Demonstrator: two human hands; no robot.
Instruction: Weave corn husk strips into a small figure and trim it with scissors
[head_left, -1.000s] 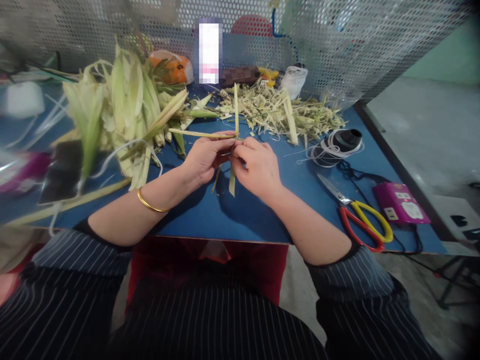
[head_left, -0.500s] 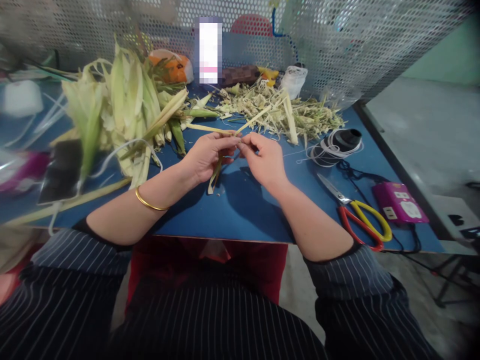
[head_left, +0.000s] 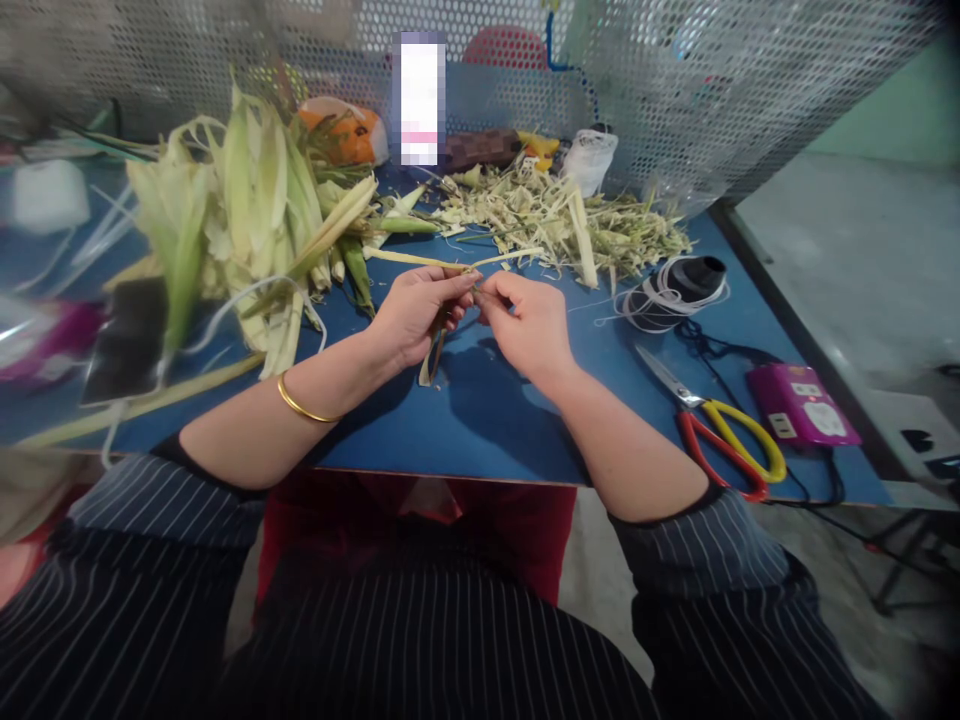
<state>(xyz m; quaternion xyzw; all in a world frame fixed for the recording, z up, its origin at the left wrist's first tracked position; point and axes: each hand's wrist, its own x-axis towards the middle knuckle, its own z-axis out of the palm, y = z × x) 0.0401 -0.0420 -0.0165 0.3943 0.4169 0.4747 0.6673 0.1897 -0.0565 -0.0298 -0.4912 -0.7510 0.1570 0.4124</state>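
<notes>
At the clock's centre, I see the left hand (head_left: 420,310) pinching husk strips (head_left: 412,260), two jutting toward nine and three; the right hand (head_left: 531,325) nips them too. One spool (head_left: 675,300) sits at three, one pair of scissors (head_left: 688,400) at four.

A black fabric garment with thin, pale pinstripes (head_left: 442,640) is worn. Its sleeves (head_left: 750,650) are turned back into wide, grey-blue striped cuffs (head_left: 697,550), edged in black. The left forearm (head_left: 240,430) is encircled by a slim, gold-coloured bangle (head_left: 294,406).
</notes>
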